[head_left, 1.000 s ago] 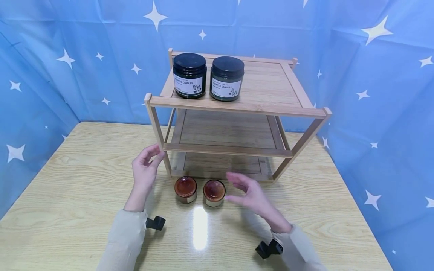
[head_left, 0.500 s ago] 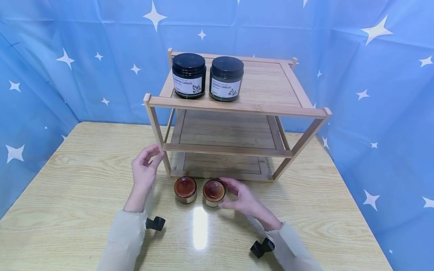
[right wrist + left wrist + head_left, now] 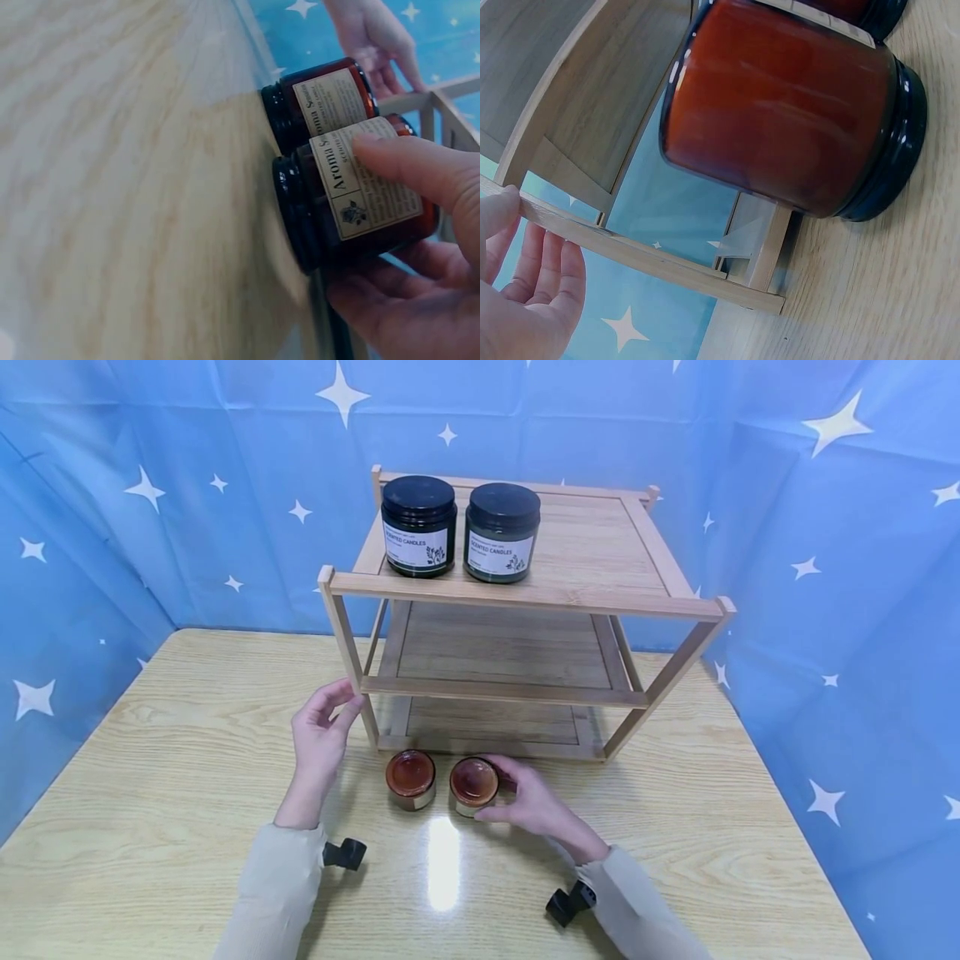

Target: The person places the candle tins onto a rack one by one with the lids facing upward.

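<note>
Rack (image 3: 525,594) on counter (image 3: 187,752), curtain (image 3: 262,452) behind. Left upper jar (image 3: 418,527) and right upper jar (image 3: 501,533) on rack's top tier (image 3: 592,539), toward left. Left lower jar (image 3: 410,779) and right lower jar (image 3: 472,783) on counter before rack. Left grip (image 3: 321,727) at rack's front left post (image 3: 344,639); right grip (image 3: 531,802) around right lower jar.

small staged tabletop set, pale wood-grain table (image 3: 150,793), starry blue cloth (image 3: 255,460) hung behind and on both sides

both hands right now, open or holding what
Left hand: closed, pinching the left front post of the wooden rack.
Right hand: closed around the right-hand amber jar.
</note>
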{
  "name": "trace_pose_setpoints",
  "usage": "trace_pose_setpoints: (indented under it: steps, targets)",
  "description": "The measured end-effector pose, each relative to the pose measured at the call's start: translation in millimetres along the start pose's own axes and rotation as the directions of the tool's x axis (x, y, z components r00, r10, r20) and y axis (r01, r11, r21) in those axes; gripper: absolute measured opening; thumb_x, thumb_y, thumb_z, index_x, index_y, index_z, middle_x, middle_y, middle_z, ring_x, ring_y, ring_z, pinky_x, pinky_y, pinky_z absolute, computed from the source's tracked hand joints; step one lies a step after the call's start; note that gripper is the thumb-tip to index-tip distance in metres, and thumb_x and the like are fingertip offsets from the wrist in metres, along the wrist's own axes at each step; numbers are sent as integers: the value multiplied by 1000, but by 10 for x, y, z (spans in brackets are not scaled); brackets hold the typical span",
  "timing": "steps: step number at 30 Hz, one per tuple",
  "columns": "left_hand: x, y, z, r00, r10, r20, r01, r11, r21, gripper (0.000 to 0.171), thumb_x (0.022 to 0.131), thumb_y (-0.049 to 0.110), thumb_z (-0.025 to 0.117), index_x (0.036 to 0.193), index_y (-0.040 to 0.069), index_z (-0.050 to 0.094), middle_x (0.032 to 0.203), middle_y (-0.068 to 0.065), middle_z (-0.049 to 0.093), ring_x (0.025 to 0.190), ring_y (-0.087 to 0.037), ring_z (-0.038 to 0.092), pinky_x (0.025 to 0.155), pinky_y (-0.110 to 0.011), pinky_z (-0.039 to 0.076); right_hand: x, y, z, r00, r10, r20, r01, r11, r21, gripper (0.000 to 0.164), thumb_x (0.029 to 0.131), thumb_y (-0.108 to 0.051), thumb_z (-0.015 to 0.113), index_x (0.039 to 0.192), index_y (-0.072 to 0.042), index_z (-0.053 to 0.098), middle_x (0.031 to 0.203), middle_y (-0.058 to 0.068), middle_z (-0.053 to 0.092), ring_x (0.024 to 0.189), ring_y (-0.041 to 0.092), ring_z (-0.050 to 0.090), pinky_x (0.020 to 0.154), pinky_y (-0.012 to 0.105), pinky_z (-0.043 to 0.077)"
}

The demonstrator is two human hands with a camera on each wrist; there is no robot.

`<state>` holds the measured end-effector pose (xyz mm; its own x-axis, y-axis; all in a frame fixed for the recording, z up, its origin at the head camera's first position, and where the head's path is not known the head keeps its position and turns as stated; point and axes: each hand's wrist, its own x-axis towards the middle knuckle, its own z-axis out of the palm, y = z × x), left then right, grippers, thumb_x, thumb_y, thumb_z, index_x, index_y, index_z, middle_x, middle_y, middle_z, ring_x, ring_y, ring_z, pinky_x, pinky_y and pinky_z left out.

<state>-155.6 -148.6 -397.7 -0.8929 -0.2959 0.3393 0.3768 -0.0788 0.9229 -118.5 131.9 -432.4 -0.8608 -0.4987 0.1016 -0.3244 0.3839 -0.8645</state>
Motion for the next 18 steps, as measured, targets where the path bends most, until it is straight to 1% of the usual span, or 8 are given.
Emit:
trace_pose_setpoints:
  steps: [3, 5, 10, 14, 18]
  targets:
    - [1, 2, 3, 1000, 1, 3, -1, 1000, 4, 21, 85, -12, 59, 103, -3, 64, 89, 10, 65, 90, -8, 60, 83, -20, 52, 12, 5, 6, 1000, -1, 4, 1, 999, 36, 70, 67, -7, 83, 127, 6, 49, 118, 18, 60, 105, 30, 59, 93, 35, 49]
    - [0, 3, 5, 1000, 0, 4, 0, 1000, -4, 22, 85, -13, 59, 103, -2, 65, 88, 9, 65, 89, -8, 60, 83, -20, 52, 16, 7, 9, 1000, 1, -3, -1, 999, 42, 70, 66, -8, 84, 126, 6, 49, 116, 17, 60, 104, 29, 59, 92, 31, 49]
    - [0, 7, 10, 1000, -6, 4, 6, 1000, -20, 24, 84, -14, 58, 100, 2, 66, 87, 9, 66, 88, -8, 61, 83, -20, 53, 12, 15, 21, 999, 20, -40, -18, 999, 48, 70, 63, -8, 86, 122, 6, 51, 113, 17, 61, 101, 29, 60, 89, 29, 51]
    - [0, 11, 8, 1000, -7, 5, 7, 1000, -12, 22, 85, -13, 58, 102, -1, 65, 87, 9, 65, 89, -8, 61, 83, -20, 53, -8, 24, 21, 996, 50, -80, -49, 999, 24, 71, 61, -9, 87, 121, 5, 52, 112, 15, 62, 99, 28, 61, 88, 29, 51]
    - [-1, 14, 4, 1000, -7, 7, 7, 1000, -7, 21, 85, -13, 58, 103, -3, 64, 88, 9, 65, 89, -8, 60, 83, -20, 52, -41, 22, 8, 993, 59, -104, -57, 998, 20, 69, 61, -10, 87, 120, 4, 53, 111, 14, 62, 99, 28, 61, 88, 30, 50]
